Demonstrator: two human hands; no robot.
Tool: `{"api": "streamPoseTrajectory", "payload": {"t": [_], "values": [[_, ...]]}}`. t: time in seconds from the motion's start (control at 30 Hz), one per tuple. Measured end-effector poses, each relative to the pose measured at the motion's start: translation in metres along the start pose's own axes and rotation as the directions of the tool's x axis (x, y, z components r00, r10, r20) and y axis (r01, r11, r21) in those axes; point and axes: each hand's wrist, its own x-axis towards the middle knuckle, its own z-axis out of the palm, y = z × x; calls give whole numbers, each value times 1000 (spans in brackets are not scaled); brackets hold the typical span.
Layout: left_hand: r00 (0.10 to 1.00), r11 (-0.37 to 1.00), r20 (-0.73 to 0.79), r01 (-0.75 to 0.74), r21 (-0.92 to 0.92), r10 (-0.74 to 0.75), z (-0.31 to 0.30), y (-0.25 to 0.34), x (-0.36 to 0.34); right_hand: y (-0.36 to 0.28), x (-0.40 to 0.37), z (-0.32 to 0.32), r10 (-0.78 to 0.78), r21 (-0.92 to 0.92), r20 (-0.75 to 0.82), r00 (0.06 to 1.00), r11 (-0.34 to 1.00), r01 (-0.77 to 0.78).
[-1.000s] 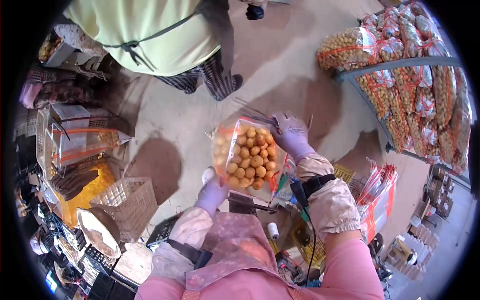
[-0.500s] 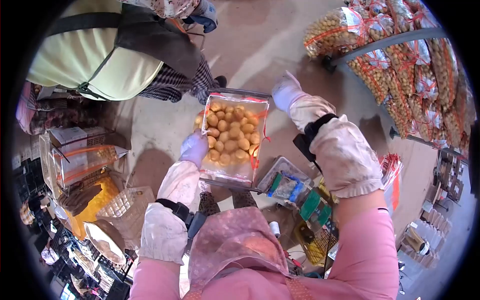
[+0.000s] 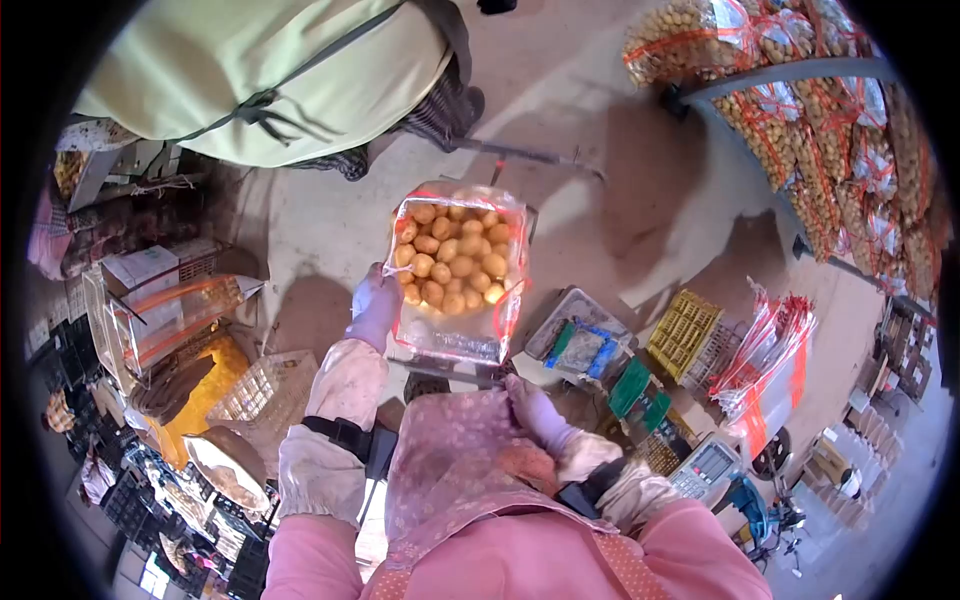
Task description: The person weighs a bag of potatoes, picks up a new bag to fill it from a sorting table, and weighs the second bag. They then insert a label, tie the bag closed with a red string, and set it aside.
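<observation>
Clear bag, red-edged: one, mouth open upward, over the middle of the floor. Contents: round tan produce, heaped toward the bag's far end; the near end shows see-through plastic. A dark bar runs along the near edge.

Left hand, lavender glove: closed on the bag's left rim; fingers partly hidden.

Right hand, lavender glove: fingers loosely bent, beside the mauve apron, just short of the bag's near right corner; whether anything is held cannot be told.

To the bag's right, near: shallow tub, then green pieces; farther right, yellow crate, bundle of red-and-clear bags and keypad device.

Left side of the floor: pale slatted crate, orange-banded bag.

Far left: co-worker in pale green garment, well apart from the right hand.

Far right corner: stacked filled bags behind a grey rail.
</observation>
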Motion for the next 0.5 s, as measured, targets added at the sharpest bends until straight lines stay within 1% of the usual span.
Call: {"api": "streamPoseTrajectory", "payload": {"t": [0.03, 0.1, 0.13, 0.17, 0.2, 0.23, 0.27, 0.3, 0.33, 0.4, 0.43, 0.47, 0.5], "values": [[1000, 1000, 8, -5, 14, 5, 12, -19, 15, 2, 3, -7, 145, 18, 85, 986, 989, -147], [997, 956, 36, -48, -289, 62, 28, -55, 43, -39, -16, -28, 263, -246, 141, 954, 943, -223], [996, 956, 43, -56, -289, 72, 26, -59, 51, -33, 1, -49, -16, -586, 86, 996, 808, 63], [994, 967, 46, -84, -241, 98, 24, -59, 58, -30, 21, -65, -291, -841, 136, 947, 471, 266], [991, 976, 55, -106, -190, 119, 24, -60, 61, -59, 17, -65, -374, -731, -9, 927, 636, 249], [990, 977, 69, -110, -185, 125, 20, -55, 59, -90, 15, -60, -418, -583, -171, 892, 773, 251], [984, 967, 123, -99, -236, 131, 9, -46, 53, -94, 44, -59, -543, -635, -239, 805, 715, 294], [974, 955, 175, -87, -283, 141, -1, -36, 48, -94, 77, -57, -656, -687, -295, 694, 651, 324], [971, 958, 184, -98, -270, 151, -9, -28, 42, -105, 96, -50, -652, -676, -311, 691, 663, 322], [954, 953, 199, -170, -251, 223, -26, -12, 36, -131, 127, -38, -488, -480, -344, 802, 826, 297], [950, 952, 206, -184, -244, 236, -26, -23, 48, -134, 143, -40, -489, -469, -357, 796, 831, 299], [944, 944, 202, -206, -258, 261, -24, -39, 62, -133, 155, -43, -418, -514, -537, 733, 851, 109], [938, 936, 200, -223, -272, 282, -23, -49, 69, -128, 162, -48, -351, -513, -695, 627, 853, -92]]}}
